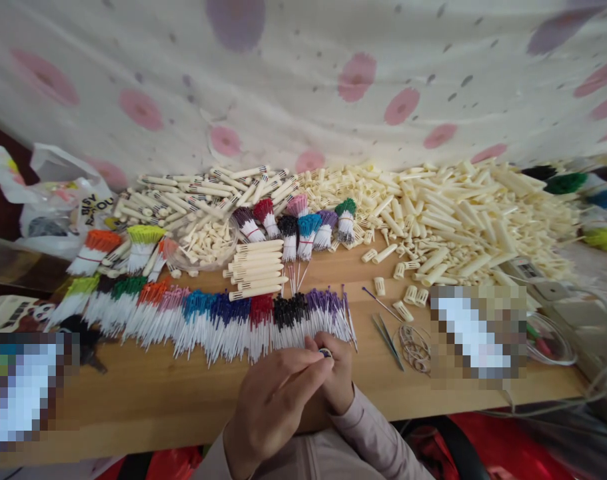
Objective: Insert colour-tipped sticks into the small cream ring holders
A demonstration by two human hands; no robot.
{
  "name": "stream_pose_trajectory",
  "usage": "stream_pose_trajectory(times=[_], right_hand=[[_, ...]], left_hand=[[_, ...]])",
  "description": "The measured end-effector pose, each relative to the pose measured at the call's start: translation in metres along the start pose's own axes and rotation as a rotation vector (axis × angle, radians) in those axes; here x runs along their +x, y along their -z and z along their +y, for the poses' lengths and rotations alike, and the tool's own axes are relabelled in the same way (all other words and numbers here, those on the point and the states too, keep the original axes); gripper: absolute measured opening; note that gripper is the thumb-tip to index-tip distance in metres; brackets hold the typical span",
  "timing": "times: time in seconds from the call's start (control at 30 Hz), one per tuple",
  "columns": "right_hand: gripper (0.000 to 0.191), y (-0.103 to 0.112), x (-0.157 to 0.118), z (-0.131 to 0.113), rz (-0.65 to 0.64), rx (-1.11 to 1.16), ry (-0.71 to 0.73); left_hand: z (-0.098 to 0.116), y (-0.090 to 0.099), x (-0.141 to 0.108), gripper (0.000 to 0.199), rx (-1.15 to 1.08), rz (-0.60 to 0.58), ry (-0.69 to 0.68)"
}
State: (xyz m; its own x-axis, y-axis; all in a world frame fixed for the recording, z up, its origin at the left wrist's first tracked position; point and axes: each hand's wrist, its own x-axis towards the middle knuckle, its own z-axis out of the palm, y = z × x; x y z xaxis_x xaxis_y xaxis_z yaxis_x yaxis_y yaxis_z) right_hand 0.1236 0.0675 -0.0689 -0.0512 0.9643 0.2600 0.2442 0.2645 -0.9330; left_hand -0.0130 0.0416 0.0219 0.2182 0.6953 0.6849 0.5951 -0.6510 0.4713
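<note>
Near the table's front edge my hands meet. My left hand has its fingers stretched together toward a small dark round piece. That piece sits in the curled fingers of my right hand; the rest of it is hidden. Just beyond lies a long row of pen refills with coloured tips, among them black ones, purple ones and blue ones. Cream pen barrels are stacked behind the row. Rubber-banded refill bundles stand farther back.
Cream plastic parts are heaped along the curtain. Tweezers and rubber bands lie to the right, near a blurred-out device. A plastic bag is at the left.
</note>
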Motion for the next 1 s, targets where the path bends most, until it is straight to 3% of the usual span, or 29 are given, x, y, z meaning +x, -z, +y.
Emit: stream_pose_trajectory(times=[0.53,1.0], right_hand=[[0.052,0.001,0.001,-0.001,0.002,0.019,-0.059],[0.05,0.001,0.003,0.0,0.022,-0.015,-0.034]], left_hand=[[-0.004,-0.013,0.006,0.037,-0.088,-0.019,0.021],[-0.012,-0.001,-0.002,0.038,-0.069,0.038,0.178]])
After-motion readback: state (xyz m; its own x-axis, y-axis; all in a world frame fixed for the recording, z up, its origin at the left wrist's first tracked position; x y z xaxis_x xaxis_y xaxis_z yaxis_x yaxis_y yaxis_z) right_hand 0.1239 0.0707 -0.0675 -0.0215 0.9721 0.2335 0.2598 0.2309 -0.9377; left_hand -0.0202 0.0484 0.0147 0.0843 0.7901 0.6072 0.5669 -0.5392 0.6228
